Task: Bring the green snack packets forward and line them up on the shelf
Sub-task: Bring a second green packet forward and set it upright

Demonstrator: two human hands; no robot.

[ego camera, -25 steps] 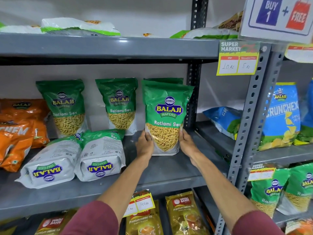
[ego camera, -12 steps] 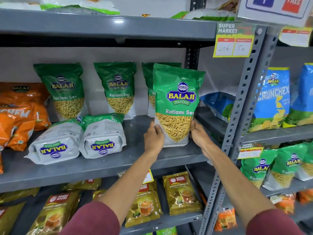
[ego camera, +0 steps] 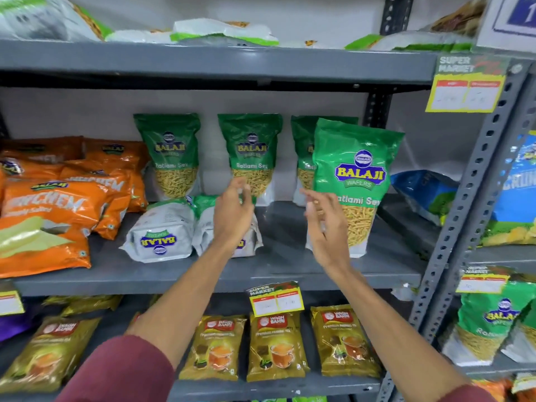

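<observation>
A green Balaji Ratlami Sev packet [ego camera: 358,169] stands upright near the front right of the grey middle shelf [ego camera: 284,274]. My right hand [ego camera: 326,227] hovers just left of it, fingers apart, holding nothing. My left hand [ego camera: 232,216] is raised over the shelf's middle, also with nothing in it, in front of a fallen packet [ego camera: 226,227]. A second fallen packet [ego camera: 162,233] lies to its left, white back up. Three more green packets stand against the back wall: one at the left [ego camera: 171,155], one in the middle [ego camera: 251,149], one partly hidden [ego camera: 301,158] behind the front packet.
Orange snack packets [ego camera: 58,204] crowd the shelf's left end. A grey perforated upright [ego camera: 470,204] bounds the right side, with blue and green packets [ego camera: 513,198] beyond it. Tea packets [ego camera: 275,343] fill the shelf below, and a price tag [ego camera: 275,298] hangs on the shelf edge.
Both hands have let go of the front green packet, which now stands on its own. They have moved left, away from it, with the left hand now over the fallen packets.
</observation>
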